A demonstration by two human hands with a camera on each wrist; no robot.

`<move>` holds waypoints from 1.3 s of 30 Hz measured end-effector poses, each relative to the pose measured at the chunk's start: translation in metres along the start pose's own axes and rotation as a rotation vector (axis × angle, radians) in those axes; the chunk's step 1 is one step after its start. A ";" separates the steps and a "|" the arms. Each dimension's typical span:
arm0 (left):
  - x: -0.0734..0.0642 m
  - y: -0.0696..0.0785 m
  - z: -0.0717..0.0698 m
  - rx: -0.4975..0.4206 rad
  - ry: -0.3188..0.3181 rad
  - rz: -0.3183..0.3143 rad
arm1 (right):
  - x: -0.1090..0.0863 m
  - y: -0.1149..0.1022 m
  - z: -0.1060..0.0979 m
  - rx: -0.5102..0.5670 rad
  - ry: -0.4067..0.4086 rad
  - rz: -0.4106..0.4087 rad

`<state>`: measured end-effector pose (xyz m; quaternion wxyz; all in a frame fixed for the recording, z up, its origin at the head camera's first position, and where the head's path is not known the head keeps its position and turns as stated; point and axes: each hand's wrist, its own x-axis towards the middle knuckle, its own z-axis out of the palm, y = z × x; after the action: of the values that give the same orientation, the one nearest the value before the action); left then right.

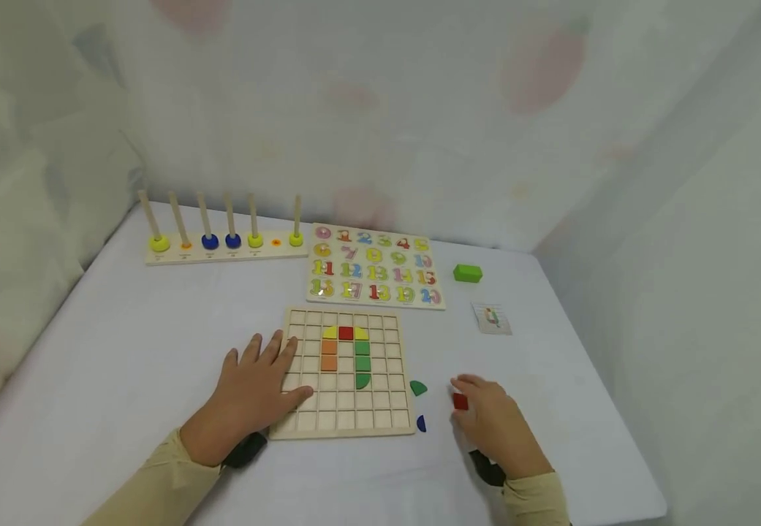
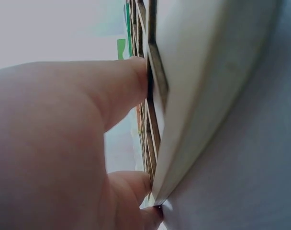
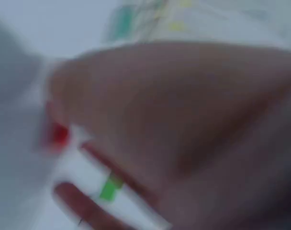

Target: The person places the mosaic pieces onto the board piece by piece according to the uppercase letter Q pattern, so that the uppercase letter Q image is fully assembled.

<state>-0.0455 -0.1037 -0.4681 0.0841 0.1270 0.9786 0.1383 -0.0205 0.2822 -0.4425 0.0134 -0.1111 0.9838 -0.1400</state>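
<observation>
My left hand (image 1: 248,387) lies spread over the left edge of a wooden grid board (image 1: 311,421), its thumb and fingertips resting on the squares. In the left wrist view the thumb meets the board's grid ridges (image 2: 157,72). Coloured tiles form an arch on the board: a red square (image 1: 346,333) at the top between yellow pieces, orange squares (image 1: 330,354) down the left, green pieces (image 1: 362,364) down the right. To the right of the board, my right hand (image 1: 495,424) pinches a red square tile (image 1: 460,402) between thumb and finger; the right wrist view is blurred.
Between board and right hand lie a green quarter-round tile (image 1: 418,388) and a small blue tile (image 1: 422,424). Behind stand a number puzzle (image 1: 376,264), a peg counter (image 1: 222,252) with rings and a green block (image 1: 468,273). A pattern card (image 1: 492,318) lies at right.
</observation>
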 end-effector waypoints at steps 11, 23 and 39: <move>-0.002 -0.004 -0.004 0.033 -0.001 -0.005 | 0.034 -0.067 0.004 0.037 0.081 -0.312; -0.001 0.007 -0.004 0.046 0.006 0.022 | 0.075 -0.117 0.031 -0.194 -0.052 -0.542; -0.005 0.006 -0.010 0.050 0.006 0.003 | 0.077 -0.126 0.034 -0.219 -0.013 -0.561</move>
<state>-0.0415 -0.1015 -0.4566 0.0777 0.1301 0.9818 0.1146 -0.0664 0.1379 -0.4400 -0.0317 -0.3802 0.9238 -0.0305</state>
